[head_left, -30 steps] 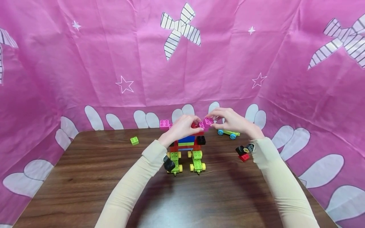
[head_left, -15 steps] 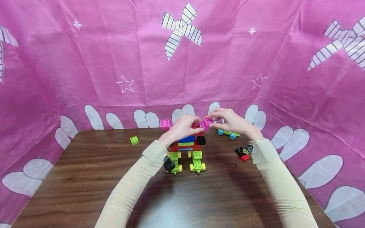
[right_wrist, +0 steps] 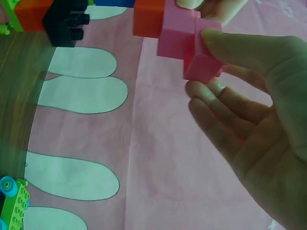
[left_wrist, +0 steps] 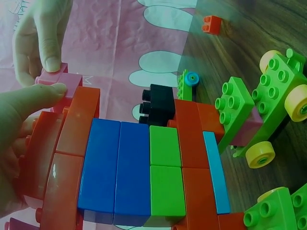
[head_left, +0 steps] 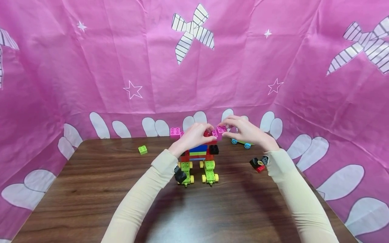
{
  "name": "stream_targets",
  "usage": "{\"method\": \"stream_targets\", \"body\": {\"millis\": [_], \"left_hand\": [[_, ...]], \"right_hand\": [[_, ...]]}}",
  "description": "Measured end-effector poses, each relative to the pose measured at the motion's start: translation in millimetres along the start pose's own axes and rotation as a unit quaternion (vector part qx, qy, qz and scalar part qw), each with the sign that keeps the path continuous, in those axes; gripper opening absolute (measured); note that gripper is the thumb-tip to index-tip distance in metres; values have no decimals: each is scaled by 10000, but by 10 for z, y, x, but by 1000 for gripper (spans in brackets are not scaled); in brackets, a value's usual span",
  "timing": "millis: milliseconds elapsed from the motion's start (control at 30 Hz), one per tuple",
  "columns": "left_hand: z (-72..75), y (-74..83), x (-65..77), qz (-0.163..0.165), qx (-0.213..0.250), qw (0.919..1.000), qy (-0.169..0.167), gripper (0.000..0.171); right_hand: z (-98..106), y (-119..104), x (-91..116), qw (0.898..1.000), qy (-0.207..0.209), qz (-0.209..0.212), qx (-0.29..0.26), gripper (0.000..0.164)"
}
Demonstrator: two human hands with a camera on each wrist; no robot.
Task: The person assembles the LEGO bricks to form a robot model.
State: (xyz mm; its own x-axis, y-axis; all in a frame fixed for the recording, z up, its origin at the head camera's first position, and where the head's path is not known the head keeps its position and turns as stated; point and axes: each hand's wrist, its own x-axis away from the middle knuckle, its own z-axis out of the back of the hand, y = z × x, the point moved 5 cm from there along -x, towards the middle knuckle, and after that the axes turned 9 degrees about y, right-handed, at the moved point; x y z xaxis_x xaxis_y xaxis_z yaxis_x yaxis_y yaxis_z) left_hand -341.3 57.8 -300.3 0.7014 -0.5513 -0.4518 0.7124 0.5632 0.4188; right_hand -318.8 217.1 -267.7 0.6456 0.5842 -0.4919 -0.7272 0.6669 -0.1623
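Observation:
A figure of toy building bricks stands mid-table, with blue bricks (left_wrist: 115, 172), red bricks (left_wrist: 194, 143) and a black brick (head_left: 214, 149) stacked above two green wheeled bases (head_left: 210, 175). My left hand (head_left: 196, 135) grips its top; the thumb lies on a pink brick (right_wrist: 176, 36) at the right end, and the other fingers are partly hidden behind the red bricks. Between thumb and fingers my right hand (head_left: 244, 130) pinches the outer pink brick (right_wrist: 204, 60), which touches the inner one. Another pink brick (head_left: 175, 132) sticks out at the figure's left.
A lime green brick (head_left: 143, 150) lies on the table (head_left: 91, 189) to the left. Behind the right hand is a green toy car base with blue wheels (head_left: 242, 143). A red brick (left_wrist: 211, 25) lies to the right. Pink printed cloth (head_left: 237, 67) hangs behind.
Very little differs. My right hand has shifted slightly left and still holds the outer pink brick; the left hand and the figure keep their places.

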Motion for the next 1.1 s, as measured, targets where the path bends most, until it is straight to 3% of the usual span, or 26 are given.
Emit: {"method": "stream_targets", "body": {"millis": [233, 467, 800, 1000, 1100], "left_hand": [[14, -3, 20, 79, -90, 9999, 2, 37], [79, 56, 70, -96, -548, 9984, -11, 44], [453, 18, 247, -126, -1030, 9940, 336, 41], [658, -124, 403, 14, -923, 9945, 493, 46], [711, -209, 468, 150, -719, 9959, 535, 47]], "right_hand": [[-32, -2, 2, 10000, -44, -47, -34, 32], [-25, -48, 33, 9997, 210, 138, -6, 34], [16, 9, 235, 9990, 403, -158, -64, 42], [55, 88, 396, 9980, 556, -279, 53, 43], [58, 164, 507, 9972, 502, -542, 102, 42]]}}
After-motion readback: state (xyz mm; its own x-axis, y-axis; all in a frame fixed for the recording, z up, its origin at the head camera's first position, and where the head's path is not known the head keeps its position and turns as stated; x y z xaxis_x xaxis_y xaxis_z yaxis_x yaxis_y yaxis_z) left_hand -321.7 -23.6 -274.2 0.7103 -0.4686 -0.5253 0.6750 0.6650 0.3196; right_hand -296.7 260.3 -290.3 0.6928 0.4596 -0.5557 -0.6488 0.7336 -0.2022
